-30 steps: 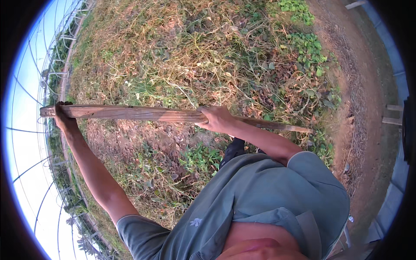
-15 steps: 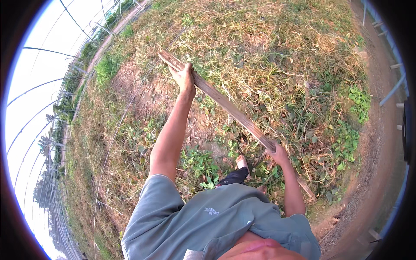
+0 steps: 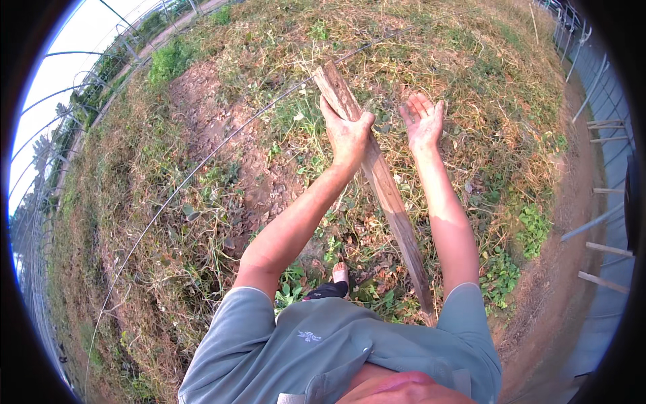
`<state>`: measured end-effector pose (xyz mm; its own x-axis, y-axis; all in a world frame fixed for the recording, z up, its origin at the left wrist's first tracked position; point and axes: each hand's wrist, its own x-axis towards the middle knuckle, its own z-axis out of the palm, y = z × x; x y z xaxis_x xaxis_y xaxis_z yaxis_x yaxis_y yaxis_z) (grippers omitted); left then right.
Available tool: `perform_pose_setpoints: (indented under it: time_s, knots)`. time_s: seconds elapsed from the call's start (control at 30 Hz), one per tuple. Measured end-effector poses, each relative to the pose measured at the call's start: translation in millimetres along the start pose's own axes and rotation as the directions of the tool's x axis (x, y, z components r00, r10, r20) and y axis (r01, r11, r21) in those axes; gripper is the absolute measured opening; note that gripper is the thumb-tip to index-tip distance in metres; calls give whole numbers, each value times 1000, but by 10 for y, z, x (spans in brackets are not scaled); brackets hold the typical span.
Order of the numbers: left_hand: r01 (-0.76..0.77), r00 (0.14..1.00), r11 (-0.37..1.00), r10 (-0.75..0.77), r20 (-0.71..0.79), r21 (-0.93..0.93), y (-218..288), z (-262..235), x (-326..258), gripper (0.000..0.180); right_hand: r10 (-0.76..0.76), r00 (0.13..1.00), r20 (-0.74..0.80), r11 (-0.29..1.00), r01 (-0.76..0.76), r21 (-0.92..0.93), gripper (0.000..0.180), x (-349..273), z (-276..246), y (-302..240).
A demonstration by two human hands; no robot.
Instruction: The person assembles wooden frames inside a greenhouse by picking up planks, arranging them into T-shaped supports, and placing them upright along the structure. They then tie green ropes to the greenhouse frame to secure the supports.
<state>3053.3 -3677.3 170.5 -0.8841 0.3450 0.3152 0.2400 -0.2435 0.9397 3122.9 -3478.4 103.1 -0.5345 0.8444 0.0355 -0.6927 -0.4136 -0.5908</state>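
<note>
A long, weathered wooden post [image 3: 387,188] slants across the space in front of me, its pale, split end away from me and its darker end close to my right side. My left hand [image 3: 348,138] is wrapped round it near the far end, thumb on the right edge. To the right of the post, my right hand [image 3: 423,123] is held up with palm showing and fingers spread. It touches nothing. Whether the post's near end rests on the ground is hard to tell.
Dry, tangled vines [image 3: 498,101] with green patches cover the ground. A thin wire [image 3: 195,174] runs diagonally across the left side, passing by the post's far end. My bare foot [image 3: 340,272] stands among leaves. Metal hoops curve at the left; a dirt strip [image 3: 572,222] lies right.
My right hand has let go of the post's lower part and risen, opening. The post has turned steeper, and my left hand has moved right with it.
</note>
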Motion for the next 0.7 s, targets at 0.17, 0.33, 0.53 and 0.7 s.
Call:
perform_pose_setpoints:
  time_s: [0.17,0.33,0.53,0.7]
  knots:
    - [-6,1000,1000,6,0,-13,46,-42,-15,100,-41,996,-77,984,53,173,92,992,1783,330]
    - [84,996,996,-83,-14,22,36,-125,111,102,-79,991,106,996,73,59,85,946,1677,379]
    - [119,991,991,-115,-63,63,-194,-145,178,97,67,960,-271,987,-25,156,87,860,1772,543]
    - [95,991,991,-85,-103,98,-549,-278,275,93,101,885,454,941,-233,246,81,1271,3148,699]
